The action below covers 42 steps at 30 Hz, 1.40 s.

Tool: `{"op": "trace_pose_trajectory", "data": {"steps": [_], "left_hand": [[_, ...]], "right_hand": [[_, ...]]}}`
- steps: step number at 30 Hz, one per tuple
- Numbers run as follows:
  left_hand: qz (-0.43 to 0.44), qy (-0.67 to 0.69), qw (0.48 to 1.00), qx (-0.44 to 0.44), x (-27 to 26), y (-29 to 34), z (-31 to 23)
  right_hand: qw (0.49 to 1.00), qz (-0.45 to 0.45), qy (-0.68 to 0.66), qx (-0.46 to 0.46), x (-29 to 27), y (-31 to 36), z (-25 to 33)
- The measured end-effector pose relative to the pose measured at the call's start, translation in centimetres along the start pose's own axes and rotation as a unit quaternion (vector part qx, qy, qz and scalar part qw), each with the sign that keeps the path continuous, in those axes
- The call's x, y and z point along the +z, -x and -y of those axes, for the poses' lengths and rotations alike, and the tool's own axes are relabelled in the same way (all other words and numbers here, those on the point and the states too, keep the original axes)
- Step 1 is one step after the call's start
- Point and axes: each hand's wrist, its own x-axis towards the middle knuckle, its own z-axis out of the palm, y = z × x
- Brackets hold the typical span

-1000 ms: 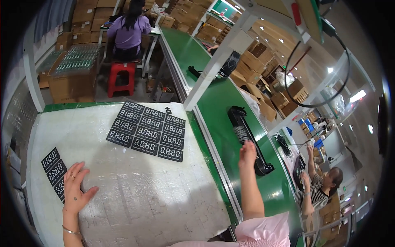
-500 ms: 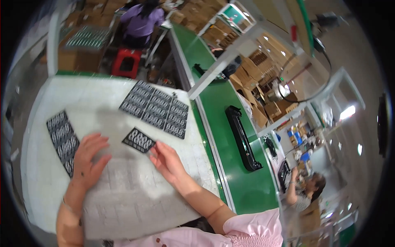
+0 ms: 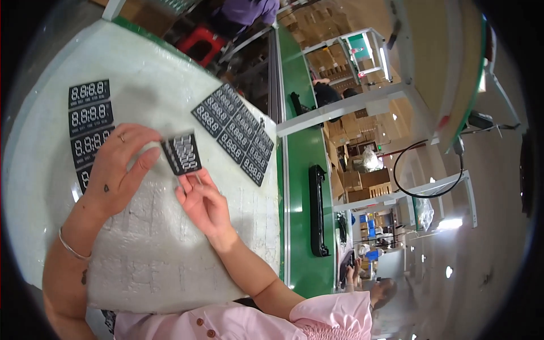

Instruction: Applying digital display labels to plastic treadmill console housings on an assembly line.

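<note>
Between finger and thumb, my right hand grips the lower edge of a small black digit display panel, which is raised off the table and tilted. My left hand is just to the panel's left, thumb and fingers apart, holding nothing. Its fingertips come close to the panel's upper left corner. Under and beyond that hand runs a column of similar display panels, whose lower part it partly covers. To the right, a block of several more panels lies in rows on the white table.
Along the table's right side runs a green conveyor belt carrying a long black housing. A white post slants over the belt. A red stool and a person in purple are beyond the far edge.
My right hand has lifted the display panel and turned it more upright. My left hand has come nearer to it. The whole view has swung round to the right.
</note>
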Motion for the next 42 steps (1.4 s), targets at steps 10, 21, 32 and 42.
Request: {"op": "trace_pose_trajectory", "data": {"steps": [10, 21, 32, 42], "left_hand": [[0.069, 0.014, 0.997, -0.030, 0.7, 0.7, 0.3], [0.045, 0.039, 0.995, -0.076, 1.0, 0.4, 0.3], [-0.009, -0.023, 0.999, -0.035, 0.6, 0.6, 0.4], [-0.020, 0.305, 0.923, -0.234, 1.8, 1.3, -0.9]], "right_hand": [[0.995, 0.075, -0.022, 0.055, -1.0, -0.9, 0.4], [0.997, 0.013, -0.006, 0.073, -0.1, -0.3, 1.0], [0.993, -0.086, 0.079, -0.028, 2.6, 0.7, 1.1], [0.960, 0.012, 0.270, -0.079, 0.8, 0.5, 1.3]]}}
